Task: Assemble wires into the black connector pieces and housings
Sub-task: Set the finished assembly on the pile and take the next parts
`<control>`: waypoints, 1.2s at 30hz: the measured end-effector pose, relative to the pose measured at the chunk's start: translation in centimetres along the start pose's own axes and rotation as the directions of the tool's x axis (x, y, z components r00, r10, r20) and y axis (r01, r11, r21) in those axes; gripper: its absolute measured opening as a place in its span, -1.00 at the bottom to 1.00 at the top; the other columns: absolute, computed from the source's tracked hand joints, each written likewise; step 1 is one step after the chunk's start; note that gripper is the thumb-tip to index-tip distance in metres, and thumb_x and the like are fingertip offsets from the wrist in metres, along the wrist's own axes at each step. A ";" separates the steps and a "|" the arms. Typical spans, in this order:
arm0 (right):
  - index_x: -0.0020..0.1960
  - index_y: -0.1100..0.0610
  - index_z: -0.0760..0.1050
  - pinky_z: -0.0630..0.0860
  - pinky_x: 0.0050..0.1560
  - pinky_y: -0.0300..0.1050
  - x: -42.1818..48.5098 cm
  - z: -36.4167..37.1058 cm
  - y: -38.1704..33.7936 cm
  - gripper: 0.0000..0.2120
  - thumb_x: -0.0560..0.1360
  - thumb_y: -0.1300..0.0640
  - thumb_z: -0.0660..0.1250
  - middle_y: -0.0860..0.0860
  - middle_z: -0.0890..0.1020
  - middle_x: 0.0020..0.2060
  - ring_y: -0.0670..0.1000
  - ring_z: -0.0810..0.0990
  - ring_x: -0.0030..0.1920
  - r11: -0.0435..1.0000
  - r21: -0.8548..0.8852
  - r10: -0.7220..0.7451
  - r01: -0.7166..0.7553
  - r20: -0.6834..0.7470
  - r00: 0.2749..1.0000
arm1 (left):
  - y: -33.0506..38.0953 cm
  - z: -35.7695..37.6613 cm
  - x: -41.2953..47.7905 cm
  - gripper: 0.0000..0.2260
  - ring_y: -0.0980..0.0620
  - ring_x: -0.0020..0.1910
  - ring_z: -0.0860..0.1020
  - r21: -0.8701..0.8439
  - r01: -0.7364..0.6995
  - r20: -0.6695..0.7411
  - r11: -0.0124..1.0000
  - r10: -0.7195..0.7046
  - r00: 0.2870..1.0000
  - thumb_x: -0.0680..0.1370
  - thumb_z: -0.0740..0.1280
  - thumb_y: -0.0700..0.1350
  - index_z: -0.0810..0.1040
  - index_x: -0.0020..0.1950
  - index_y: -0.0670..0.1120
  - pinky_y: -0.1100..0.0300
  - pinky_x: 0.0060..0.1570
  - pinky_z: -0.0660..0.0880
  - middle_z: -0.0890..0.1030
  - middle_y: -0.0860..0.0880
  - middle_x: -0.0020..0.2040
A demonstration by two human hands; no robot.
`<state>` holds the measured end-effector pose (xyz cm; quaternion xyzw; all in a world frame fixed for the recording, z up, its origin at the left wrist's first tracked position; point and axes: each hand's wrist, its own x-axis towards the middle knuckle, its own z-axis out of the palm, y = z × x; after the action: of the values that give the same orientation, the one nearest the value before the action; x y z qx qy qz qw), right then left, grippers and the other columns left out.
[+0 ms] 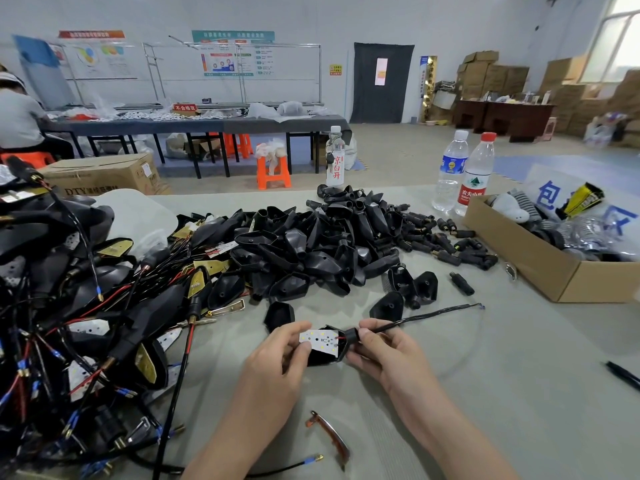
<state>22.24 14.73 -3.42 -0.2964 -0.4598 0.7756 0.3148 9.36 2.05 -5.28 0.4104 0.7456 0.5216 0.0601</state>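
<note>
My left hand grips a black housing with a white LED board lying in it. My right hand pinches the black wire right where it leaves the housing's neck; the wire trails off to the right across the table. A big heap of empty black housings lies behind my hands. Small black connector pieces are scattered to its right. At the left lies a tangle of assembled units with wires.
An open cardboard box with parts stands at the right, and three water bottles at the table's far edge. A curved metal strip lies near my forearms, a black pen at the right edge. A person sits far left.
</note>
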 end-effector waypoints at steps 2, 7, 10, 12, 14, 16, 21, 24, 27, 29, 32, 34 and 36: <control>0.06 0.26 0.54 0.66 -0.12 -0.16 0.0 0.0 -0.1 -0.93 0.60 0.32 0.30 0.17 0.64 -0.12 0.01 0.69 -0.15 1.000 0.000 0.006 -0.006 0.004 1.000 | 0.2 -0.1 0.0 -0.72 0.23 -0.06 0.61 -0.021 -0.014 -0.026 1.000 0.014 1.000 0.61 0.35 -0.15 0.56 0.06 0.28 0.41 -0.09 0.47 0.63 0.32 -0.05; 0.05 0.25 0.54 0.65 -0.13 -0.17 -0.1 0.0 0.0 -0.93 0.60 0.30 0.30 0.11 0.68 -0.18 -0.01 0.69 -0.17 0.999 -0.036 -0.003 0.003 0.021 1.000 | 0.6 -0.2 -0.2 -0.73 0.16 -0.15 0.56 -0.008 -0.060 -0.035 0.998 0.059 0.998 0.55 0.43 -0.19 0.60 0.02 0.22 0.42 -0.16 0.43 0.59 0.24 -0.11; 0.06 0.25 0.55 0.66 -0.14 -0.11 -0.1 0.1 -0.1 -0.92 0.61 0.26 0.31 0.14 0.68 -0.15 0.03 0.68 -0.18 0.998 -0.068 0.011 -0.009 0.026 1.000 | 0.6 -0.2 -0.2 -0.78 0.19 -0.13 0.57 0.049 -0.060 -0.072 0.997 0.063 0.995 0.55 0.44 -0.14 0.60 -0.02 0.22 0.40 -0.15 0.44 0.59 0.27 -0.11; 0.00 0.25 0.57 0.64 -0.27 -0.08 -0.4 0.0 -0.3 -0.84 0.62 0.15 0.32 0.16 0.67 -0.20 0.07 0.64 -0.26 0.990 -0.135 0.054 -0.047 0.048 0.997 | 0.5 -0.3 -0.2 -0.85 0.20 -0.13 0.58 0.070 -0.056 -0.108 0.996 0.063 0.992 0.56 0.41 -0.06 0.60 -0.07 0.22 0.40 -0.17 0.45 0.61 0.27 -0.12; -0.21 0.11 0.61 0.48 -0.49 -0.17 -1.0 -0.1 -0.5 -0.65 0.61 -0.09 0.29 0.10 0.66 -0.33 0.03 0.56 -0.42 0.934 -0.353 0.084 -0.052 0.075 0.994 | 0.4 -0.4 -0.2 -0.93 0.15 -0.16 0.58 0.079 -0.055 -0.119 0.995 0.064 0.991 0.57 0.35 0.04 0.59 -0.06 0.23 0.34 -0.21 0.45 0.62 0.24 -0.16; -0.30 -0.01 0.58 0.37 -0.52 -0.26 -1.4 -0.5 -0.3 -0.54 0.56 -0.30 0.21 -0.04 0.65 -0.41 -0.09 0.51 -0.49 0.715 -0.693 -0.070 0.091 0.058 0.996 | 0.3 -0.5 -0.3 -0.94 0.11 -0.21 0.56 0.093 -0.062 -0.110 0.994 0.072 0.991 0.59 0.31 0.09 0.56 -0.05 0.22 0.24 -0.25 0.46 0.61 0.19 -0.21; 0.08 -0.24 0.49 0.38 0.12 -0.35 -1.3 -0.7 0.5 -0.83 0.52 -0.21 0.26 -0.34 0.47 0.07 -0.26 0.44 0.18 0.373 -0.792 -0.468 0.483 0.289 0.835 | 0.7 -0.5 -0.3 -0.86 0.07 -0.34 0.49 0.111 -0.076 -0.068 0.991 0.084 0.994 0.62 0.29 0.03 0.56 -0.12 0.11 0.11 -0.34 0.44 0.55 0.12 -0.34; 0.14 -0.26 0.51 0.28 0.31 -0.32 -0.9 -0.5 1.1 -0.82 0.55 -0.09 0.36 -0.40 0.39 0.17 -0.24 0.35 0.32 0.431 -0.756 -0.422 0.492 0.313 0.851 | 1.1 -0.7 -0.5 -0.83 0.11 -0.45 0.38 0.097 -0.064 -0.020 0.993 0.066 0.998 0.63 0.29 0.01 0.55 -0.14 0.06 0.29 -0.43 0.26 0.42 0.13 -0.48; 0.05 -0.34 0.52 0.23 0.30 -0.39 -0.8 -0.4 1.2 -0.80 0.55 -0.02 0.38 -0.38 0.37 0.21 -0.22 0.32 0.36 0.438 -0.755 -0.413 0.489 0.315 0.855 | 1.4 -0.9 -0.7 -0.81 0.13 -0.51 0.32 0.076 -0.049 0.015 0.996 0.048 0.999 0.64 0.28 -0.02 0.54 -0.16 0.02 0.36 -0.47 0.22 0.34 0.13 -0.54; 0.00 -0.36 0.53 0.19 0.22 -0.52 -0.9 -0.3 1.1 -0.80 0.55 -0.02 0.38 -0.38 0.34 0.23 -0.22 0.30 0.36 0.455 -0.752 -0.410 0.477 0.298 0.862 | 1.5 -1.1 -0.8 -0.81 0.14 -0.52 0.31 0.036 -0.037 0.049 0.999 0.036 0.998 0.65 0.27 -0.01 0.54 -0.14 0.03 0.36 -0.48 0.21 0.34 0.13 -0.54; 0.03 -0.35 0.54 0.16 0.20 -0.54 -1.2 -0.3 0.8 -0.82 0.55 -0.04 0.38 -0.40 0.32 0.25 -0.24 0.26 0.38 0.459 -0.742 -0.413 0.488 0.308 0.857 | 1.4 -1.3 -0.8 -0.82 0.15 -0.50 0.30 -0.028 -0.015 0.083 0.999 0.017 0.996 0.66 0.25 -0.03 0.54 -0.12 0.05 0.33 -0.45 0.21 0.36 0.13 -0.50; 0.02 -0.35 0.55 0.17 0.23 -0.49 -1.3 -0.2 0.6 -0.83 0.55 -0.05 0.39 -0.38 0.33 0.28 -0.26 0.25 0.40 0.475 -0.724 -0.416 0.499 0.315 0.853 | 1.3 -1.3 -0.8 -0.83 0.16 -0.46 0.31 -0.050 -0.011 0.097 0.999 0.015 0.995 0.67 0.24 -0.02 0.54 -0.09 0.05 0.27 -0.42 0.23 0.38 0.11 -0.46; -0.01 -0.34 0.56 0.17 0.24 -0.48 -1.4 -0.1 0.5 -0.84 0.54 -0.04 0.40 -0.37 0.34 0.28 -0.28 0.24 0.41 0.489 -0.709 -0.422 0.508 0.318 0.849 | 1.2 -1.3 -0.8 -0.85 0.14 -0.44 0.33 -0.037 -0.020 0.099 0.999 0.024 0.995 0.66 0.24 0.00 0.54 -0.07 0.06 0.22 -0.40 0.26 0.38 0.08 -0.44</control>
<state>23.13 13.52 -3.68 -0.2265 -0.8234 0.4015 0.3308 9.84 0.73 -3.97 0.4427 0.7276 0.5148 0.0987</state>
